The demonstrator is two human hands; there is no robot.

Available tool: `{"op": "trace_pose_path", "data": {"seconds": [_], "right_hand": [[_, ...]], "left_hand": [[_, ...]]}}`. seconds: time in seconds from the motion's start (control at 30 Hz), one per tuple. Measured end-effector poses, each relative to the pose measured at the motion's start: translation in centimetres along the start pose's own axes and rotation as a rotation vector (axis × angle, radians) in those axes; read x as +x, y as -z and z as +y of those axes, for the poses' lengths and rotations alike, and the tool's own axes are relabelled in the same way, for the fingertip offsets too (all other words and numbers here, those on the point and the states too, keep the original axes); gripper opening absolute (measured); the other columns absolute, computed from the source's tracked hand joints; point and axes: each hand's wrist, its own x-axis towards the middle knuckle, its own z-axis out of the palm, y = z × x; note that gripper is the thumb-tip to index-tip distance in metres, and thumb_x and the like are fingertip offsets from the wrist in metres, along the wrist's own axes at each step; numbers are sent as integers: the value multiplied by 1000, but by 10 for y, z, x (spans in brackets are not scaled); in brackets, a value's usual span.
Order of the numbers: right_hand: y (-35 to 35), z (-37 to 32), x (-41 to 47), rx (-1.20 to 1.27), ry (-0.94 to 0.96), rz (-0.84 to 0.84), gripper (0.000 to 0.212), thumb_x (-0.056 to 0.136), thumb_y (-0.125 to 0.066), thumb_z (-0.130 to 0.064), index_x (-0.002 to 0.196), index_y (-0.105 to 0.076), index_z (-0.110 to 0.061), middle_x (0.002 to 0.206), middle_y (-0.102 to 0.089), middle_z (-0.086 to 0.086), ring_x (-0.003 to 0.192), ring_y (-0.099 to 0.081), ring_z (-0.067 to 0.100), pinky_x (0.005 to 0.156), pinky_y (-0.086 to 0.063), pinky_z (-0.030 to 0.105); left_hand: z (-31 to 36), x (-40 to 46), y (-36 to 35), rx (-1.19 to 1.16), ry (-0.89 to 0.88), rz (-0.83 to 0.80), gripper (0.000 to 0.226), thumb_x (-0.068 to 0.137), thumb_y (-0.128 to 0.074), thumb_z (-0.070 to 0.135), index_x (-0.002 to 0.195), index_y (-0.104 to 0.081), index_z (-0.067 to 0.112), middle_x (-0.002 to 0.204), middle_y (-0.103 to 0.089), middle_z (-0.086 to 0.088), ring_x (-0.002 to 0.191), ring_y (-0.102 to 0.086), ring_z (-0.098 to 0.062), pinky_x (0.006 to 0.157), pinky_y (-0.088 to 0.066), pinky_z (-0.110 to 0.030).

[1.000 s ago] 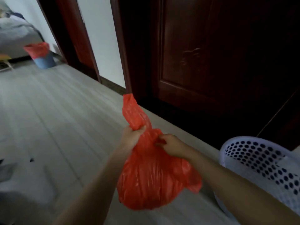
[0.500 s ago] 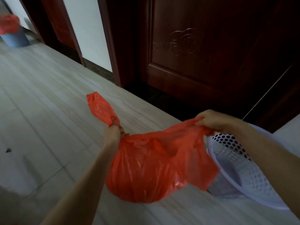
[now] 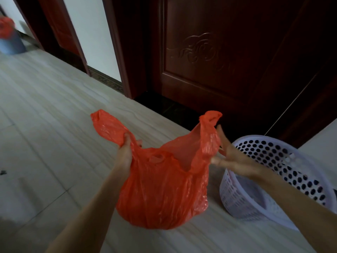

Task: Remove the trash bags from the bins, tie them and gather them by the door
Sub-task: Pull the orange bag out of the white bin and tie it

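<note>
Pale wood-look floor tiles run from the near edge of the view to a far wall, where a dark red carved door stands shut in its frame, with a strip of white wall to its left. At the far left, blurred, a blue bin sits on the floor with a red liner bunched over its rim.

Both forearms reach forward from the near edge. Between them hangs an orange trash bag, its rounded, filled bottom held off the floor in the middle of the view, in front of the door's threshold. Its two handle flaps stand up apart from each other, one to the left and one to the right, and the mouth between them gapes open.

The left hand has its thumb and fingers curled round the base of the left flap, gripping the plastic so that the flap's tip sticks up and leftward above the fist. The right hand is motion-blurred; its fingers look spread and fairly straight, lying just beside or against the right flap, and I cannot tell whether any of them actually pinch the plastic.

To the right of the bag, behind the right wrist, a white perforated plastic basket stands tilted on the floor, its round-holed inner wall facing the camera. No bag lines it.
</note>
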Motion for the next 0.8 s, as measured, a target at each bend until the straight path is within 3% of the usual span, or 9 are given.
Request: {"op": "trace_pose_path", "data": {"seconds": [0.13, 0.23, 0.33, 0.4, 0.47, 0.53, 0.6, 0.7, 0.8], "right_hand": [[-24, 6, 9, -374, -7, 145, 77, 77, -72, -19, 139, -29, -2, 146, -32, 15, 135, -31, 23, 108, -31, 26], [-32, 2, 37, -252, 42, 441, 11, 87, -53, -5, 91, -56, -14, 88, -59, 10, 83, -57, 22, 69, -42, 23], [-30, 10, 57, 39, -116, 593, 7, 93, -43, -14, 94, -49, -16, 72, -51, -3, 62, -50, 11, 57, -43, 19], [-29, 17, 68, 257, -239, 713, 21, 91, -43, -23, 105, -52, -10, 83, -55, 4, 76, -54, 19, 74, -47, 32], [-23, 18, 69, 700, -230, 750, 33, 81, -44, -30, 104, -54, -10, 85, -57, 6, 81, -56, 21, 75, -49, 36], [-19, 21, 67, 1051, -158, 615, 29, 86, -41, -25, 106, -54, -9, 85, -61, 4, 78, -60, 18, 71, -51, 32], [-17, 27, 61, 959, -66, 440, 43, 89, -50, -24, 130, -39, -17, 109, -60, 5, 97, -61, 18, 82, -53, 36], [-23, 36, 63, 321, -124, 267, 115, 63, -77, -49, 147, -1, -27, 151, -28, 4, 132, -41, 20, 107, -39, 45], [-26, 42, 78, 266, -261, 356, 84, 70, -77, -21, 139, -32, -3, 125, -57, 16, 103, -63, 18, 90, -53, 35]], "left_hand": [[-4, 1, -2, 91, -18, 13, 64, 92, -25, 60, 114, -48, 6, 64, -74, -2, 54, -69, -11, 52, -56, -20], [-8, 6, -2, 221, -64, 75, 100, 62, -25, 86, 127, -47, 14, 115, -67, -20, 106, -63, -34, 97, -49, -45], [-2, 1, -7, 316, -198, 176, 64, 93, -29, 54, 126, -51, 4, 126, -58, -23, 122, -51, -38, 106, -38, -41], [3, 4, -5, 292, -212, 235, 53, 98, -28, 41, 100, -62, 0, 91, -74, -15, 104, -64, -32, 95, -43, -41], [4, 7, 1, 189, -166, 240, 55, 97, -29, 45, 63, -51, 9, 37, -58, 0, 48, -66, -13, 72, -51, -36], [3, 11, 7, 63, -80, 224, 47, 95, -36, 48, 61, -42, 16, 39, -42, 1, 24, -43, -4, 58, -50, -28], [3, 7, 7, -136, -10, 137, 31, 91, -51, 38, 67, -42, 21, 51, -34, 2, 28, -38, -4, 59, -48, -30], [-6, 9, 10, -91, -112, 11, 22, 66, -58, 7, 79, -43, 16, 62, -37, -4, 37, -45, -5, 46, -41, -22], [-17, 5, 11, 67, -168, -61, 34, 65, -57, -3, 89, -44, 18, 71, -47, -3, 56, -49, -11, 51, -42, -23]]}}
